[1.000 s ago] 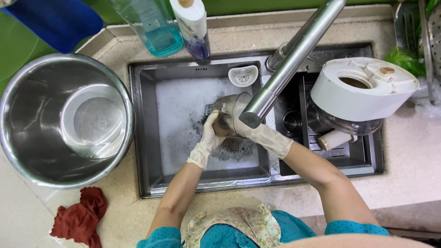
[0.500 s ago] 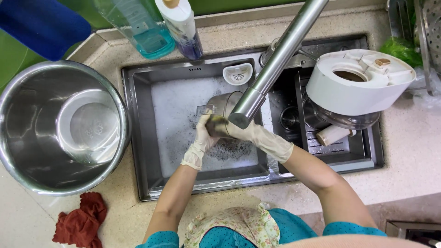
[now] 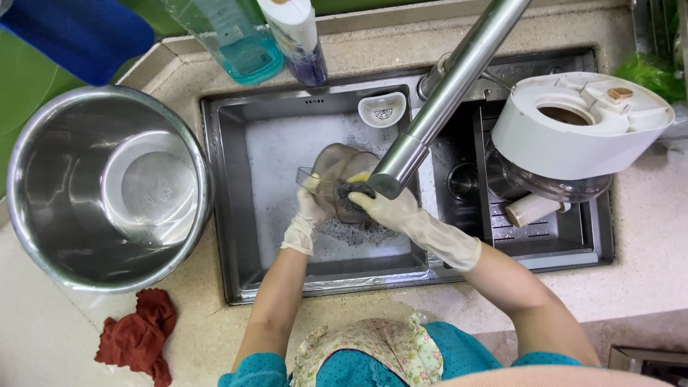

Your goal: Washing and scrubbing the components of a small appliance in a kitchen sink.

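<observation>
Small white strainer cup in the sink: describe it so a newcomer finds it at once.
Start at the steel sink set in the speckled counter and look to the far rim of its left basin. The small white strainer cup hangs there, just left of the long steel faucet. It is the only white, half-round piece on that rim, with slots in its floor.

steel bowl (image 3: 107, 190), red rag (image 3: 140, 335), soap bottles (image 3: 265, 36)
</observation>
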